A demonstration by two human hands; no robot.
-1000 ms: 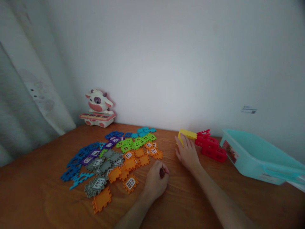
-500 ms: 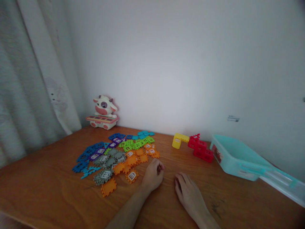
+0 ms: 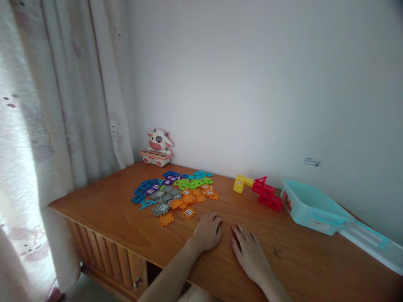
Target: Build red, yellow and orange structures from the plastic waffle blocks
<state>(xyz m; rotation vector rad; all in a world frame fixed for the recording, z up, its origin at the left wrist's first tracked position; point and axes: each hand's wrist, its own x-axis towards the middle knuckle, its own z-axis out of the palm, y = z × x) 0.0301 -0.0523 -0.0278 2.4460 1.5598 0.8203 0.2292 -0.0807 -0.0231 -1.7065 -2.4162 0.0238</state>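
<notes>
My left hand point(image 3: 208, 231) rests palm down on the wooden table, fingers loosely bent and nothing in them. Beside it, my right hand point(image 3: 251, 253) lies flat with its fingers a little apart. Ahead and left of my hands spread flat interlocking plastic tiles in colour groups: orange tiles point(image 3: 200, 198), grey tiles point(image 3: 161, 209), green tiles point(image 3: 195, 183), and blue tiles point(image 3: 146, 186). Some carry white window pieces. Farther back on the right, a yellow piece made of joined tiles point(image 3: 238, 186) touches or nearly touches a red stepped assembly point(image 3: 267, 195).
A turquoise bin point(image 3: 315, 209) stands at the right, with a clear lid point(image 3: 374, 243) beside it. A toy cow with a keyboard point(image 3: 157, 149) sits at the back left. Curtains point(image 3: 78, 105) hang left of the table point(image 3: 103, 205); a wall point(image 3: 236, 84) rises behind.
The view has swung left and taken in the table's front edge and more curtain. My left hand has uncurled onto the table, and my right fingers have straightened.
</notes>
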